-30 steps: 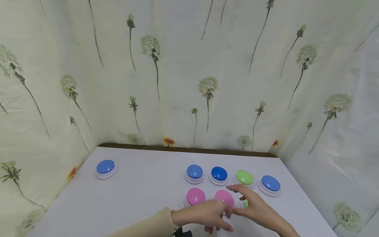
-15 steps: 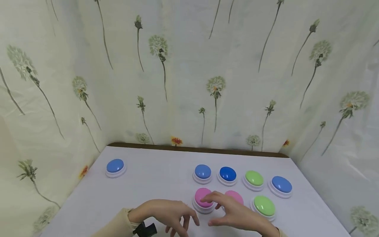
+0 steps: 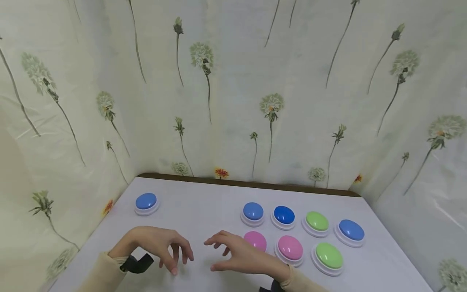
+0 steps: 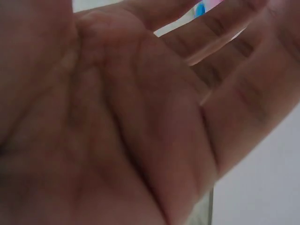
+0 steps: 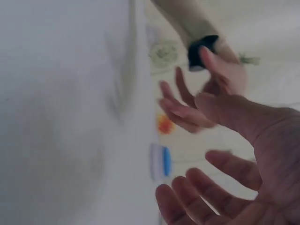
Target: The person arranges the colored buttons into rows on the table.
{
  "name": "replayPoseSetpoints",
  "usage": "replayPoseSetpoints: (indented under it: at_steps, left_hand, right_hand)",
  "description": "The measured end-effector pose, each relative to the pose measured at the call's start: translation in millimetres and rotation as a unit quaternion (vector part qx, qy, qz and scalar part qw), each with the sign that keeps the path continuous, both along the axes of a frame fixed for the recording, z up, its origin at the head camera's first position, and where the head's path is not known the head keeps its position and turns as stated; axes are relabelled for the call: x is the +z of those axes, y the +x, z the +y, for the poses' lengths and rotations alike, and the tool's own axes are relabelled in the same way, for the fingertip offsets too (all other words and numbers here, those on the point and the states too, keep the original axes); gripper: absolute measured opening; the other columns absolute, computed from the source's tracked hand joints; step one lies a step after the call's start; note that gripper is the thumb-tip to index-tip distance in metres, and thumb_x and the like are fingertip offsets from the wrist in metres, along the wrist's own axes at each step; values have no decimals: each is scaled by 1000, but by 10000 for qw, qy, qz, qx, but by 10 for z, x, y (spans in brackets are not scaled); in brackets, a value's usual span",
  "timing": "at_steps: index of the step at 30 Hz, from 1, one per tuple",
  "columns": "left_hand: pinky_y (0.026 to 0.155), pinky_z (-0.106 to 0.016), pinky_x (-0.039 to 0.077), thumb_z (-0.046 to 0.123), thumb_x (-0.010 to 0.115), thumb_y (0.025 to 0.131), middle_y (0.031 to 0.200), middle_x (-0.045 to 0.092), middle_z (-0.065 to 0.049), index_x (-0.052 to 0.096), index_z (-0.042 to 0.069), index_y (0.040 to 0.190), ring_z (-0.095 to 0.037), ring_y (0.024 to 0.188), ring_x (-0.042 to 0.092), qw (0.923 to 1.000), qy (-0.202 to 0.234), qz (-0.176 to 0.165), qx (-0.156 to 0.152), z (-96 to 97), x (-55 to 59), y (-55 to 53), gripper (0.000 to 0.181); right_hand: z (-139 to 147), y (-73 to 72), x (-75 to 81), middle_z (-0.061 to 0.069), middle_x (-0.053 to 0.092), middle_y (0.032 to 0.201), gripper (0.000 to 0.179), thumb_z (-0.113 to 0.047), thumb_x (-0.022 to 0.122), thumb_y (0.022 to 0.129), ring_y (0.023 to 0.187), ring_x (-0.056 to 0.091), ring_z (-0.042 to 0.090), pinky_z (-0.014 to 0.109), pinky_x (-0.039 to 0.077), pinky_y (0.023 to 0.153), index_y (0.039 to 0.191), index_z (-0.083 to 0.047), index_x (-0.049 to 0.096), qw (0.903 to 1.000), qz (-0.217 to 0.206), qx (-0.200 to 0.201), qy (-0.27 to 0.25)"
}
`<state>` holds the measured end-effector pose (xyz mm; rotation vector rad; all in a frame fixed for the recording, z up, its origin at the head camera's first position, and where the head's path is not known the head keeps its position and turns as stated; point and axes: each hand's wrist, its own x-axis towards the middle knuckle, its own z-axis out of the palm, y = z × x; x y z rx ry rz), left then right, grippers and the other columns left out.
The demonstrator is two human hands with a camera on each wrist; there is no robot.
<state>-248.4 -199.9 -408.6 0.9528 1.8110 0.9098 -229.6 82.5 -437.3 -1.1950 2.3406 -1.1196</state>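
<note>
My left hand (image 3: pixel 160 245) hovers over the white table with loosely bent fingers and nothing in them. To its right, my right hand (image 3: pixel 242 255) is held out sideways, thumb and fingers apart, also holding nothing. Behind the right hand a pink push button (image 3: pixel 256 239) on a white base is partly hidden. Another pink button (image 3: pixel 290 247) sits just beyond the right wrist. A single blue button (image 3: pixel 146 201) lies at the far left, past the left hand. In the left wrist view the palm (image 4: pixel 140 117) fills most of the picture, and its fingers spread with no object between them.
Farther back on the right stand a blue button (image 3: pixel 253 211), a darker blue one (image 3: pixel 283 215), a green one (image 3: pixel 317 221) and another blue one (image 3: pixel 351 230). A second green button (image 3: pixel 329 255) lies nearer. A dandelion-print curtain (image 3: pixel 233 89) surrounds the white table (image 3: pixel 197 211).
Both hands have moved left, away from the pink and green buttons, and drawn apart from each other. The right-hand pink and nearer green buttons are now uncovered. The head view has turned slightly left.
</note>
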Motion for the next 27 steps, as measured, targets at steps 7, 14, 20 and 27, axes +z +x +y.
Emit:
replayPoseSetpoints:
  at_steps: [7,14,20,27]
  left_hand:
    - [72,-30,51,23,66,81,108,62,-16,63,7,110,-21,90,62,9957,103,480,788,-653,-116,-174,33]
    - [68,-35,50,21,63,84,100,63,-15,61,-1,106,-21,84,59,9634,-166,622,2602,-1246,-257,-315,31]
    - [63,-35,49,32,72,75,88,58,-13,48,-8,107,-23,77,56,8827,-1069,1246,4403,-1405,-410,-461,57]
    - [82,-49,42,46,74,68,114,50,-33,37,-17,123,-37,98,51,8229,-1731,2347,4876,-1382,-629,-690,92]
  right_hand:
    - [-737,-318,-293,2,55,117,59,-35,73,74,96,58,10,21,48,74,125,-17,50,9998,-87,-87,181]
    - [-1170,-674,-340,9,56,114,65,-33,75,73,94,58,13,21,47,75,128,-12,47,9967,-325,-740,21]
    - [-1394,-929,-472,7,57,112,67,-35,75,72,89,57,9,22,47,75,129,-12,46,9907,-335,-1317,52]
    - [-1660,-1132,-608,7,60,108,71,-34,77,70,81,53,5,23,46,77,129,-7,47,9842,-190,-1753,135]
